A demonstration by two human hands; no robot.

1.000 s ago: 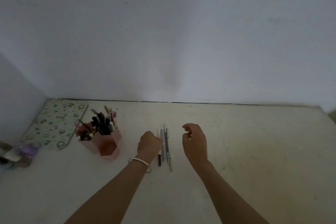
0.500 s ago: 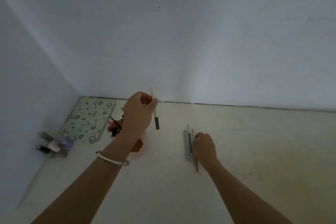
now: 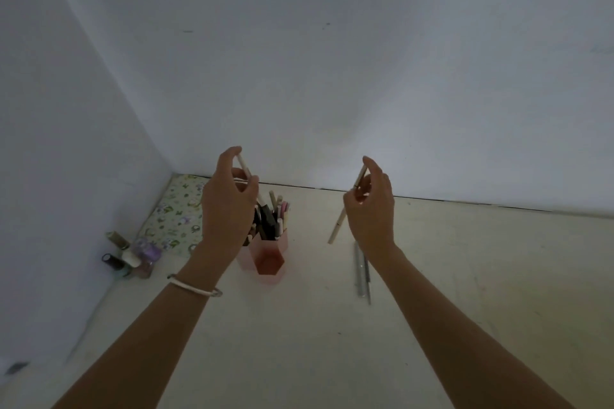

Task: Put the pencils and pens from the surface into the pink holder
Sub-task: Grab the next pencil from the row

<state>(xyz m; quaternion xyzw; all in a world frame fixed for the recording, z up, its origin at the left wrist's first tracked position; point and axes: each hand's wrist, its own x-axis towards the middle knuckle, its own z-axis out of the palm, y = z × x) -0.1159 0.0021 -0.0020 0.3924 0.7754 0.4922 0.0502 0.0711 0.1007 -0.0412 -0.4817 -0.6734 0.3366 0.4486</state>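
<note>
The pink holder (image 3: 269, 262) is crammed with pens (image 3: 270, 219). Above it, the left grip (image 3: 229, 209) pinches a pale pen (image 3: 244, 168); the right grip (image 3: 370, 209) pinches a pencil (image 3: 337, 226).

The left forearm (image 3: 139, 335) and the right forearm (image 3: 465, 325) are bare as far as the lower edge. The left wrist wears one thin bangle (image 3: 194, 287), pale and slightly shiny. The left hand (image 3: 229, 206) and the right hand (image 3: 370, 209) are also bare.

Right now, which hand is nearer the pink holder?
Left. The left hand holds a pale pen just above the pink holder; the right hand holds a tan pencil off to its right, above the grey pens on the surface.
</note>
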